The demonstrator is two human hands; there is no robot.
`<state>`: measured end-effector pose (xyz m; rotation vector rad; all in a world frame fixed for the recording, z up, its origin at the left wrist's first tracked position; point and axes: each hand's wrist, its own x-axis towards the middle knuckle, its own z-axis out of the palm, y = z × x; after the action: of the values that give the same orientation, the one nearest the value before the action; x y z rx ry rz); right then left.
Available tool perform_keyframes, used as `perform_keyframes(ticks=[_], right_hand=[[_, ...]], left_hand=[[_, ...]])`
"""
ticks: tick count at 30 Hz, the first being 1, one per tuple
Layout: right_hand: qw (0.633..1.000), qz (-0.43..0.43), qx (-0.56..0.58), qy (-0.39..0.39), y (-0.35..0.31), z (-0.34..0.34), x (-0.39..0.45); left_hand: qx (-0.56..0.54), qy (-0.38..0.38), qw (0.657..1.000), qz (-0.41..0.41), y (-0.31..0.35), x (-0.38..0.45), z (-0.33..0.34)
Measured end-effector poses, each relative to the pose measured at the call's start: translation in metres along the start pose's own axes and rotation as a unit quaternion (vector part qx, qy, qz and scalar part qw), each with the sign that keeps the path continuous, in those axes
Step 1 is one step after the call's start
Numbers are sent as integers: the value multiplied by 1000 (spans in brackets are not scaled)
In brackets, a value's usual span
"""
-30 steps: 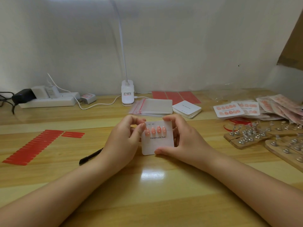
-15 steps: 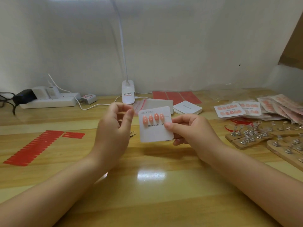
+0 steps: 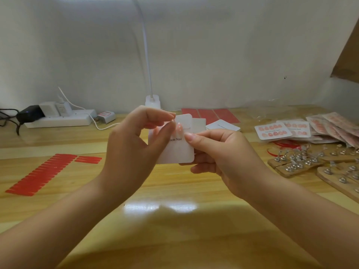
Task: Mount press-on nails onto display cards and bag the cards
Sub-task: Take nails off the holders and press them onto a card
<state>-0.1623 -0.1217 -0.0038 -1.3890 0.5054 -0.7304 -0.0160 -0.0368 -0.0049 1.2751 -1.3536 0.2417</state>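
The right hand [image 3: 223, 158] pinches the white card [image 3: 178, 150] at its three o'clock edge; the left hand [image 3: 134, 144] pinches, perhaps, a tiny nail [image 3: 179, 127] at eleven o'clock.

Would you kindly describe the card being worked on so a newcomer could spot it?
Look above the middle of the wooden table, between the two raised hands. The white square card there is the only one held in the air, pinched by the right hand.
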Motion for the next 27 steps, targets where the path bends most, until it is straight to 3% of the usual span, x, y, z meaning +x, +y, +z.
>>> perform_keyframes(ticks=[16,27], right_hand=[[996,-53,-23,-63,-8,7,-10],[996,-66,-43,-52,-4,6,-9]], left_hand=[[92,-2,990,104,3,-3,-2],[96,-15,992,84,-4,-2,-2]])
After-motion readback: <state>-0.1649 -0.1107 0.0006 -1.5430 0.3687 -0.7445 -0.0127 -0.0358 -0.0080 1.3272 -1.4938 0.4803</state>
